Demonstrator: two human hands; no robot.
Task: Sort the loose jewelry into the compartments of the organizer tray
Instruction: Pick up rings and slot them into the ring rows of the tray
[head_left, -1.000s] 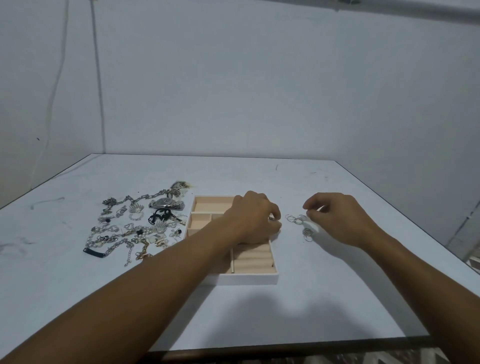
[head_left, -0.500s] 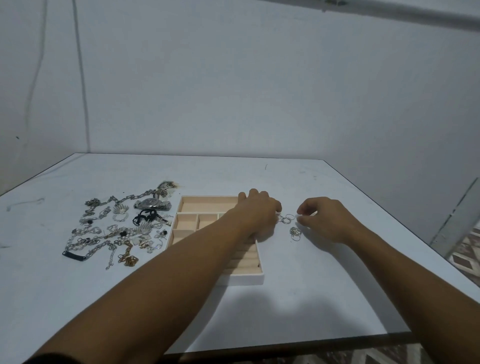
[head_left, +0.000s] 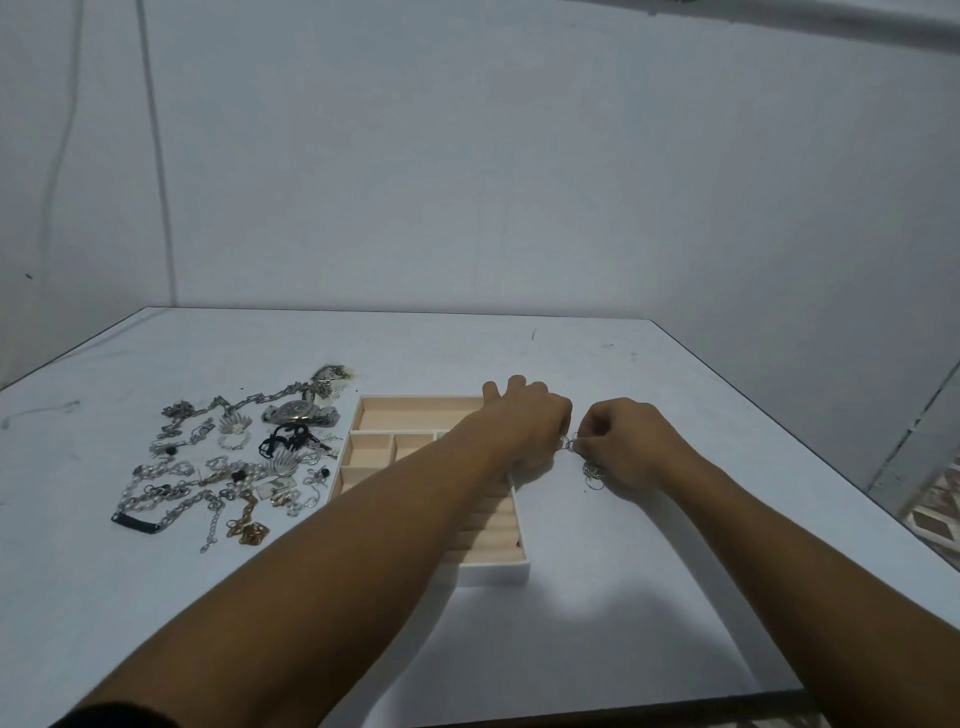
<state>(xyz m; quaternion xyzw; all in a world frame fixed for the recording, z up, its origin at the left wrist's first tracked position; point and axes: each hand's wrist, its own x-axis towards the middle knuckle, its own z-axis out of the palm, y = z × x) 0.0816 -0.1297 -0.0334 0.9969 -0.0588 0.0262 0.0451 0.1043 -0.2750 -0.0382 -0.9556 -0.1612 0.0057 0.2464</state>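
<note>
A beige organizer tray (head_left: 415, 408) with a white outer wall lies mid-table, its compartments showing nothing inside. My left forearm crosses over it. My left hand (head_left: 524, 421) and my right hand (head_left: 626, 439) meet just right of the tray, and both pinch a small cluster of thin silver rings (head_left: 569, 444) between them. A few more silver rings (head_left: 593, 472) lie on the table under my right hand. A loose pile of jewelry (head_left: 223, 467) spreads left of the tray: silver chains, a watch (head_left: 298, 413), shell-shaped pieces, a black cord, a gold chain.
The white table (head_left: 597, 597) ends in a dark front edge near me and a right edge beside a tiled floor. A bare wall stands behind, with a cable hanging at the far left.
My two hands have drawn together over the rings at the tray's right side; the gap between them has closed and both now pinch the ring cluster.
</note>
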